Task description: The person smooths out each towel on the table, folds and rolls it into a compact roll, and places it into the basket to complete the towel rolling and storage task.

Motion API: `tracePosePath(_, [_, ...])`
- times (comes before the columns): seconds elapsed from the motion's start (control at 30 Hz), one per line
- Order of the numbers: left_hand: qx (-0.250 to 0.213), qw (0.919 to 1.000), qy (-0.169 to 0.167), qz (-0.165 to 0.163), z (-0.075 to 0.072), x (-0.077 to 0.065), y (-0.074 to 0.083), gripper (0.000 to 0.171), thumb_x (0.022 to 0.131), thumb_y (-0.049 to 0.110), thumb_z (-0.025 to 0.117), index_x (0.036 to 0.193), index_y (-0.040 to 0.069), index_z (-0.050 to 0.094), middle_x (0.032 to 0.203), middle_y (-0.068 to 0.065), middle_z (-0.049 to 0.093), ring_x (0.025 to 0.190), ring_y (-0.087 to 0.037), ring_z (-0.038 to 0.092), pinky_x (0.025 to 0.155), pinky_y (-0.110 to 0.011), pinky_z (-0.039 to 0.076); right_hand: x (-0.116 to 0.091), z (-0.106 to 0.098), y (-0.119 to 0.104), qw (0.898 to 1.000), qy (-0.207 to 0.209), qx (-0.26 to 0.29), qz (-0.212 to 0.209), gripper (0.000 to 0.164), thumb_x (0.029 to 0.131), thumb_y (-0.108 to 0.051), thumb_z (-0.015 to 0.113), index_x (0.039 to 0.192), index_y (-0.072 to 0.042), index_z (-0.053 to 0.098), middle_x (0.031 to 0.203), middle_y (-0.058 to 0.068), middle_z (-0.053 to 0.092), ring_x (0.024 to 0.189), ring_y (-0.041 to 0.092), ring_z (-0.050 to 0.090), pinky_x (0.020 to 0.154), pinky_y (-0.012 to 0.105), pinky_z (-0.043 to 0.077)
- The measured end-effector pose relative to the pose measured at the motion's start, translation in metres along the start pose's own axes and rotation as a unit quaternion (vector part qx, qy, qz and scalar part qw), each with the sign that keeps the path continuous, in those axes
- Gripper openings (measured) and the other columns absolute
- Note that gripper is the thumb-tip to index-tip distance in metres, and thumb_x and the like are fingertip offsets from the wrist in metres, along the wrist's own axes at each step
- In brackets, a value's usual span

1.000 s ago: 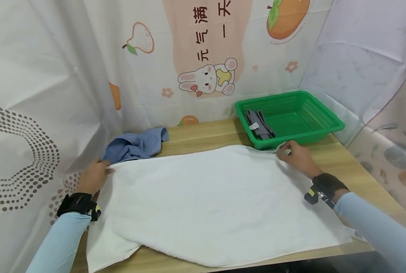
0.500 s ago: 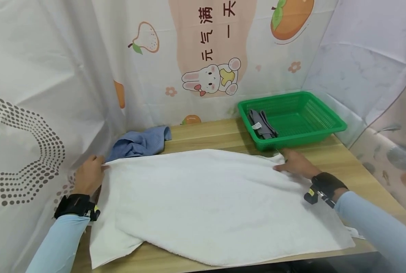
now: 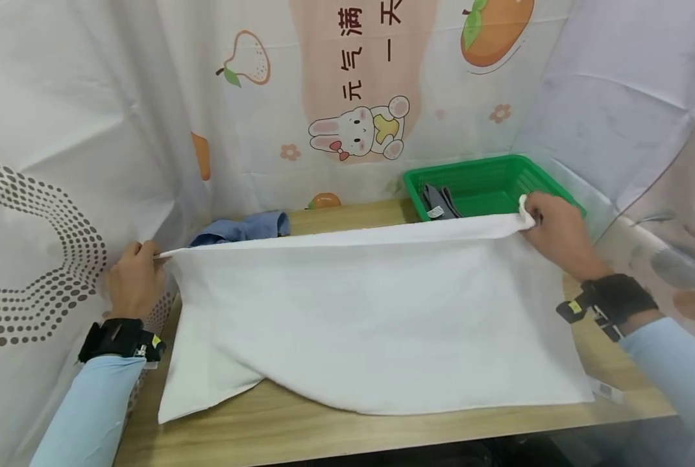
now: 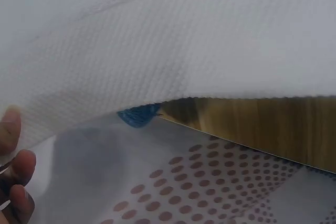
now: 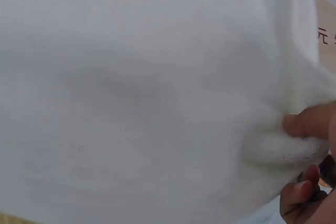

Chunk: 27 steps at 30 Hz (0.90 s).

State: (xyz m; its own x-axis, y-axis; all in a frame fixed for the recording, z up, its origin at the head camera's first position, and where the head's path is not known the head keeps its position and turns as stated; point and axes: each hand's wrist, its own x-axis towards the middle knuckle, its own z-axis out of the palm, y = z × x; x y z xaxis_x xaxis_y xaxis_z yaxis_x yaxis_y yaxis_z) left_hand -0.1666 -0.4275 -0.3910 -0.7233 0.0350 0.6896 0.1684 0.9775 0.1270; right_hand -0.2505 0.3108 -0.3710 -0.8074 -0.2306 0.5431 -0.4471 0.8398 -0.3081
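Observation:
A large white towel (image 3: 359, 311) is stretched between both hands, its far edge raised off the table and its near part hanging down to the wood. My left hand (image 3: 135, 280) pinches the towel's far left corner; in the left wrist view the thumb and curled fingers sit at the towel's edge. At the far right corner my right hand (image 3: 563, 235) grips a bunched bit of the towel, thumb on top in the right wrist view. Behind the towel lies a crumpled blue cloth (image 3: 239, 229), partly hidden by it.
A green plastic basket (image 3: 499, 163) stands at the back right with a folded grey cloth (image 3: 437, 201) inside. White printed curtains (image 3: 254, 130) close off the back and sides. A small white labelled item (image 3: 606, 391) lies by the towel's near right corner on the wooden table (image 3: 300, 428).
Both hands have lifted the towel's far edge, the right one rising and moving outward to the right. The towel is pulled tauter and now covers part of the basket and the blue cloth.

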Motion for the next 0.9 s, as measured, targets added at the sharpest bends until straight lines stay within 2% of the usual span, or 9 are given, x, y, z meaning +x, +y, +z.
tracePosePath(0.17, [-0.028,0.9994,0.002,-0.02,-0.004,0.01,0.005,0.01,0.092,-0.009,0.069,0.099,-0.01,0.062,0.088,-0.032,0.061,0.064,-0.051,0.059,0.055,-0.061,0.046,0.014,-0.006,0.002,0.998,0.025,0.01,0.051,0.053,0.082,0.015,0.068,0.13,-0.001,0.053,0.091,0.028,0.062,0.059,0.029,0.051,0.049,0.029,0.036])
tracePosePath(0.3, [-0.052,0.9965,-0.002,-0.065,-0.012,0.018,0.009,0.009,0.095,-0.012,0.06,0.103,-0.011,0.06,0.089,-0.033,0.067,0.069,-0.05,0.067,0.057,-0.052,0.049,0.021,-0.012,0.002,0.993,0.11,0.005,0.042,0.026,0.083,0.015,0.058,0.105,0.005,0.067,0.091,0.029,0.066,0.07,0.033,0.052,0.064,0.042,0.039])
tracePosePath(0.37, [-0.06,0.9958,-0.009,-0.068,-0.016,0.02,0.01,0.012,0.093,-0.015,0.059,0.105,-0.011,0.06,0.089,-0.033,0.068,0.068,-0.048,0.067,0.058,-0.049,0.049,0.022,-0.017,0.001,0.99,0.134,0.006,0.039,0.019,0.084,0.014,0.055,0.096,0.008,0.069,0.095,0.03,0.066,0.078,0.035,0.051,0.071,0.049,0.036])
tracePosePath(0.43, [-0.06,0.9969,-0.023,-0.046,-0.02,0.018,0.009,0.017,0.089,-0.019,0.061,0.103,-0.01,0.061,0.089,-0.031,0.068,0.069,-0.046,0.067,0.059,-0.049,0.049,0.02,-0.022,0.001,0.992,0.12,0.005,0.042,0.017,0.084,0.013,0.056,0.095,0.007,0.068,0.094,0.028,0.065,0.078,0.033,0.05,0.072,0.047,0.035])
tracePosePath(0.53, [-0.059,0.997,-0.046,0.019,-0.023,0.011,0.004,0.023,0.082,-0.023,0.067,0.097,-0.006,0.064,0.088,-0.028,0.068,0.069,-0.043,0.066,0.058,-0.052,0.048,0.01,-0.027,0.009,0.998,0.04,0.004,0.045,0.017,0.082,0.013,0.064,0.095,0.004,0.067,0.093,0.025,0.067,0.075,0.018,0.051,0.07,0.029,0.038])
tracePosePath(0.63, [-0.078,0.9877,-0.117,0.068,-0.028,0.003,-0.003,0.028,0.077,-0.023,0.069,0.088,0.002,0.066,0.081,-0.019,0.069,0.06,-0.027,0.061,0.052,-0.039,0.045,-0.006,-0.029,0.023,0.998,-0.058,0.003,0.03,0.022,0.078,0.013,0.074,0.092,-0.003,0.067,0.089,0.018,0.07,0.074,0.009,0.057,0.061,0.015,0.04])
tracePosePath(0.7, [-0.12,0.9674,-0.209,0.076,-0.033,0.0,-0.007,0.03,0.077,-0.022,0.069,0.081,0.007,0.064,0.076,-0.011,0.067,0.056,-0.016,0.054,0.05,-0.031,0.042,-0.021,-0.03,0.036,0.994,-0.109,0.02,0.011,0.028,0.075,0.013,0.08,0.085,-0.009,0.066,0.089,0.011,0.073,0.076,0.005,0.06,0.06,0.016,0.045])
tracePosePath(0.77, [-0.169,0.9268,-0.33,0.058,-0.039,-0.004,-0.01,0.032,0.078,-0.019,0.07,0.078,0.012,0.059,0.076,-0.002,0.063,0.058,-0.008,0.05,0.051,-0.026,0.041,-0.037,-0.029,0.051,0.989,-0.144,0.036,-0.018,0.034,0.073,0.01,0.083,0.078,-0.017,0.063,0.086,0.001,0.073,0.075,0.002,0.061,0.059,0.02,0.048])
tracePosePath(0.9, [-0.286,0.7969,-0.532,-0.002,-0.044,-0.009,-0.014,0.032,0.078,-0.008,0.078,0.074,0.007,0.05,0.076,0.003,0.05,0.062,-0.005,0.045,0.053,-0.024,0.041,-0.07,-0.026,0.074,0.971,-0.217,0.083,-0.063,0.044,0.076,0.002,0.086,0.071,-0.028,0.053,0.087,-0.016,0.072,0.08,-0.003,0.062,0.065,0.021,0.049])
